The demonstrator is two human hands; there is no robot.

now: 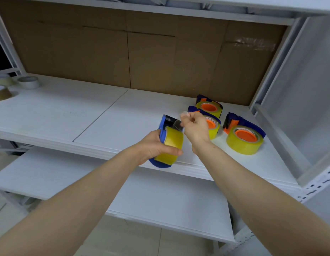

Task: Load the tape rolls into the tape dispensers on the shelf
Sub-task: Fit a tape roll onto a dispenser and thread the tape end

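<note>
- The blue dispenser [162,129] you are working on carries a yellow tape roll [172,142]. It is lifted off the surface, in the air just above the front edge of the white shelf [86,111], a little right of centre.
- Your left hand [152,147] grips this dispenser from its left side. The fingers are wrapped round the body and one digit lies across the lower part of the roll.
- Your right hand [195,128] is closed in a pinch on a clear tape strip [178,124]. The strip runs from the roll across the dispenser's dark front end to your fingertips.
- Just beyond the right hand, three more dispensers lie flat on the shelf. Each is blue and holds a yellow roll on an orange hub.
- The middle dispenser [215,126] is partly hidden behind your right hand.
- The rear dispenser [209,106] sits just behind it, near the brown cardboard panel [123,52] that backs the shelf.
- The right dispenser [243,137] lies off to the right, closer to the shelf's front edge.
- At the far left of the shelf, well apart from your hands, stands a grey roll [28,82]. Beside it are a brown roll [1,93] and a pale roll [1,80], both cut off by the edge of view.
- Below your forearms a lower shelf [142,196], also white, juts forward.
- A white metal upright [282,71] frames the right side.
</note>
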